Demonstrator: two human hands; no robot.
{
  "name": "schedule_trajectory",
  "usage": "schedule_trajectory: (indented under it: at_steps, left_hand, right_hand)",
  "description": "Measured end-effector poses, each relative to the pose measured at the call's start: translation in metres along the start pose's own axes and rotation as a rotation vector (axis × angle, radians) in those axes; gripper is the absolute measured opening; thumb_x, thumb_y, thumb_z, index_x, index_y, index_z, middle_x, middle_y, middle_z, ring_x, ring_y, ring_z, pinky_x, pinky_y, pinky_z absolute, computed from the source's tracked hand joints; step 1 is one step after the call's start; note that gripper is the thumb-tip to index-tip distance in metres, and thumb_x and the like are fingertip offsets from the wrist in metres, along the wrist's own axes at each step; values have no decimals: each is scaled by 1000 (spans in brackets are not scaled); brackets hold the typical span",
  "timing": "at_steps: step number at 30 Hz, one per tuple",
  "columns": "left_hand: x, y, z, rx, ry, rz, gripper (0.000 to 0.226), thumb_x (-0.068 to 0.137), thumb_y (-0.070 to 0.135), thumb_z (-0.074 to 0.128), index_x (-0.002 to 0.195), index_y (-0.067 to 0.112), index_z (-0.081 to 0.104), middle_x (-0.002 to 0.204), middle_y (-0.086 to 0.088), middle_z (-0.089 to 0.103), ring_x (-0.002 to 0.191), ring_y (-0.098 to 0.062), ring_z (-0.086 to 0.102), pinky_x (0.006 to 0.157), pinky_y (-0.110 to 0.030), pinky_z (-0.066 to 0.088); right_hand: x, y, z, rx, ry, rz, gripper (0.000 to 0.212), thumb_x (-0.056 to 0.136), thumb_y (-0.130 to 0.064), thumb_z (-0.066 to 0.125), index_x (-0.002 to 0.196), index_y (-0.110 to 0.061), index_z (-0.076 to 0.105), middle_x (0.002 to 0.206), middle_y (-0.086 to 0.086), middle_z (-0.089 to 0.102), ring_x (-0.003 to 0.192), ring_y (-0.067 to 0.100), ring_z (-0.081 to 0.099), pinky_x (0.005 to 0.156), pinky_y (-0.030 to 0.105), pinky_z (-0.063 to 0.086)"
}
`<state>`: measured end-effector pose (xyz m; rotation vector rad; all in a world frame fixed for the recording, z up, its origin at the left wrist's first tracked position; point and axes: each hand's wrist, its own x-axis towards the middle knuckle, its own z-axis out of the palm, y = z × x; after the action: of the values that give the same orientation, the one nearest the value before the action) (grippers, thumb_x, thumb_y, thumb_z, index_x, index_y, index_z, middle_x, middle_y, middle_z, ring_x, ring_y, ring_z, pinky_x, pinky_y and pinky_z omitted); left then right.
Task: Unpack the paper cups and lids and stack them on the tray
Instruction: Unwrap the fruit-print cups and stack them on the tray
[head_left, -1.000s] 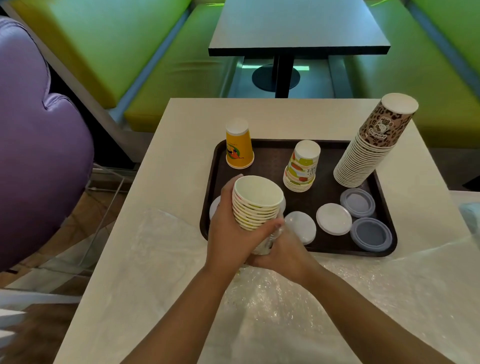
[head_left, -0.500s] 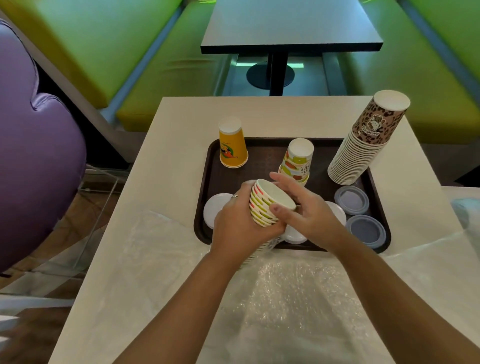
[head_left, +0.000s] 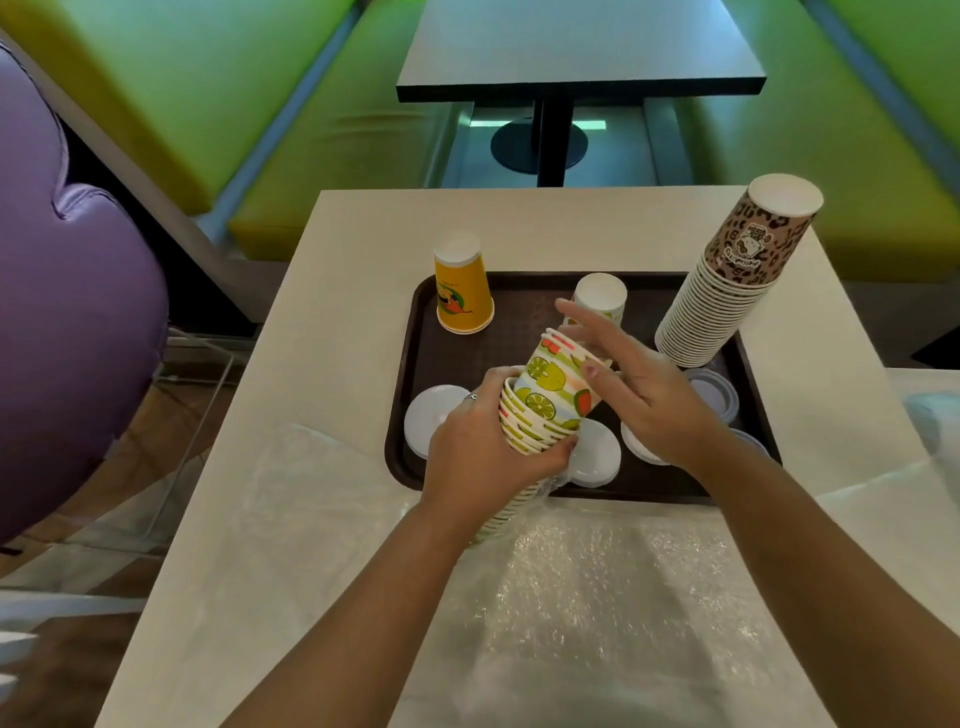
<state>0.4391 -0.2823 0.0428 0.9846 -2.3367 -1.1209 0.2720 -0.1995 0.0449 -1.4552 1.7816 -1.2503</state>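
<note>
table (head_left: 322, 332): beige | on it: brown tray (head_left: 415, 338), clear plastic wrap (head_left: 597, 587), possibly bubble wrap

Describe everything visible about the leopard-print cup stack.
The leopard-print cup stack is a tall column of nested paper cups standing upside down on the far right corner of the brown tray. Only the top cup shows its brown spotted print with a small cartoon figure and its white base facing up; below it, just white rolled rims show. The column leans to the right. Neither hand touches it. A bluish lid lies at its foot.
</note>
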Motion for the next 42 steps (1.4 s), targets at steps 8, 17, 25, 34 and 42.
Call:
schedule_trajectory:
  at_steps: [8,17,25,34,42]
  left_hand:
    - [8,0,-3,-33,5,-6,64,67,50,79,119,27,51,99,12,66,88,-4,63,75,-24,54]
    - [15,-2,-5,-34,18,-48,61,65,47,80,114,27,50,90,18,61,85,-2,60,68,-7,45]
    - [18,-3,-3,-23,-11,-63,62,66,49,78,116,29,48,91,21,56,85,1,58,65,-4,44]
    - [20,-5,-3,-10,0,-86,61,66,50,79,113,27,47,93,17,59,87,-3,60,67,-9,46]
    - [18,-5,-3,16,-5,-112,65,65,53,78,114,27,45,98,14,58,90,-5,59,67,-11,47]
  right_hand:
    - [12,0,-13,-842,-133,-426,79,78,-17,72,141,-34,29,152,1,19,135,28,32,89,43,51]
    - [42,25,-18,-653,385,-238,70,72,-47,66,128,-11,47,129,15,47,118,26,39,101,26,30]
    - [66,49,-19,-174,446,277,69,74,-34,77,131,-13,45,128,2,57,116,14,55,99,37,48]
    - [62,83,-11,-307,310,416,68,71,-24,82,127,-9,46,126,9,59,118,23,55,98,35,46]
    - [44,69,-5,-271,511,209,94,69,-21,84,143,-7,28,143,8,39,133,18,37,111,27,32]
